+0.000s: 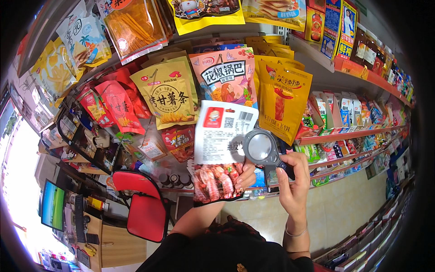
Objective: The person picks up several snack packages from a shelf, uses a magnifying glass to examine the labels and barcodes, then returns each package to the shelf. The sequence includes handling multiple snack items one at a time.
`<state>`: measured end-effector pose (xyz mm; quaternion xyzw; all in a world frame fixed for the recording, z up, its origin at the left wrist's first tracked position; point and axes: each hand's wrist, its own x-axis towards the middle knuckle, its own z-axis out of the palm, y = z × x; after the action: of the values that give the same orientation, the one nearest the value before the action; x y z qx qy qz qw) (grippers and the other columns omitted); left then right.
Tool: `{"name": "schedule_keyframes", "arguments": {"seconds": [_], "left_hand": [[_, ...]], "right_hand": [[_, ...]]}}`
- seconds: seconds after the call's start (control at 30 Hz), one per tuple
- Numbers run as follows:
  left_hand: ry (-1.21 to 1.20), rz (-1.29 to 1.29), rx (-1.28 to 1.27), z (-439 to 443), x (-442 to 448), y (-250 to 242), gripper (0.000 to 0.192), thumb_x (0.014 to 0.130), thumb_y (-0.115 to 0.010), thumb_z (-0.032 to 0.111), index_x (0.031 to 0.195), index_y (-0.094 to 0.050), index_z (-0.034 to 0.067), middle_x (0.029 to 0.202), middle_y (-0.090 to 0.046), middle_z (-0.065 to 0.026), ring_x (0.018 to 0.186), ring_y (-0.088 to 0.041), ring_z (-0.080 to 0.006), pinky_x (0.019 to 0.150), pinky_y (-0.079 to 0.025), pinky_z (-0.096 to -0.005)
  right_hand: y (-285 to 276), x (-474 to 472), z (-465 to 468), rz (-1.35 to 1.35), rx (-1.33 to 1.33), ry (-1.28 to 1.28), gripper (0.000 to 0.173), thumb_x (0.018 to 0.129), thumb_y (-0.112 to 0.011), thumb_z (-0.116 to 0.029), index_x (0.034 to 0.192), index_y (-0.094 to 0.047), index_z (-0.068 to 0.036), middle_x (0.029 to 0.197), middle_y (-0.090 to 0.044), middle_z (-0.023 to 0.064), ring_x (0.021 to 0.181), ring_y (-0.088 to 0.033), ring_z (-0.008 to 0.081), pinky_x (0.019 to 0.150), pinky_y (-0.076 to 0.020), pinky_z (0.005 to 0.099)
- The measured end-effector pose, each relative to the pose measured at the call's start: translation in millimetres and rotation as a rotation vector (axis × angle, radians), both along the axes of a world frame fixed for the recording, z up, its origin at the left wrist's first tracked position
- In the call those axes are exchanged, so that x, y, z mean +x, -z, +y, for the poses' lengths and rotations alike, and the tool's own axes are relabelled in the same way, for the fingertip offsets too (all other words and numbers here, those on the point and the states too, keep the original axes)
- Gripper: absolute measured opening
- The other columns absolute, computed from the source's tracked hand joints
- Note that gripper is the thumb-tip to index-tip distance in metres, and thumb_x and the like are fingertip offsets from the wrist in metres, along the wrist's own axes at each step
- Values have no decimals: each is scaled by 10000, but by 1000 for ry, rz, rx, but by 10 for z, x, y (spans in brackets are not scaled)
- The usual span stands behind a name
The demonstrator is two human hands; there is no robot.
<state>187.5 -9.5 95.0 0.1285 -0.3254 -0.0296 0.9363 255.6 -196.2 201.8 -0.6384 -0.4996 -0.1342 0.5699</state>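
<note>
My left hand [246, 176] grips the right edge of a snack packet [217, 183], its white upper panel covered in small print and a barcode, its lower part picturing reddish food. With my right hand [295, 176] I hold a dark magnifying glass [261, 145] by its handle. Its round lens lies over the packet's right side, and a shadow falls on the print beside it. Behind the packet hang a pink snack bag [226, 78], a gold snack bag [166, 91] and a yellow snack bag [284, 98]. Part of my left hand is hidden behind the packet.
Shelves with red edges [353, 137] hold boxes and packets on the right. At the lower left are a red folding chair [146, 217], a wooden desk [119, 243] and a monitor [53, 205]. More snack bags hang above. A tiled floor [340, 207] shows at the lower right.
</note>
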Motion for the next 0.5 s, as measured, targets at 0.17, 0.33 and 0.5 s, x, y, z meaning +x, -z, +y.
{"name": "schedule_keyframes", "arguments": {"seconds": [0.17, 0.33, 0.5], "left_hand": [[-1061, 862, 564, -78, -194, -280, 406, 1053, -493, 360, 1112, -613, -23, 976, -661, -80, 850, -622, -144, 752, -505, -268], [-1431, 749, 1073, -28, -394, -572, 432, 1093, -401, 311, 1170, -598, -66, 1050, -674, -73, 915, -573, -96, 850, -470, -277], [-1487, 761, 1251, -86, -555, -716, 447, 1091, -405, 333, 1131, -598, -68, 950, -641, -31, 849, -515, -79, 774, -448, -261]], "right_hand": [[58, -40, -86, 162, 180, 13, 204, 893, -612, 6, 1095, -591, 31, 1028, -536, 145, 947, -530, 248, 849, -445, 316], [62, 61, -110, 175, 141, 117, 196, 912, -609, -15, 1101, -583, 32, 1069, -538, 149, 1001, -527, 253, 909, -433, 335], [83, 92, -68, 161, 141, 130, 201, 904, -619, -17, 1095, -584, 32, 1056, -550, 146, 985, -536, 254, 905, -436, 346]]}}
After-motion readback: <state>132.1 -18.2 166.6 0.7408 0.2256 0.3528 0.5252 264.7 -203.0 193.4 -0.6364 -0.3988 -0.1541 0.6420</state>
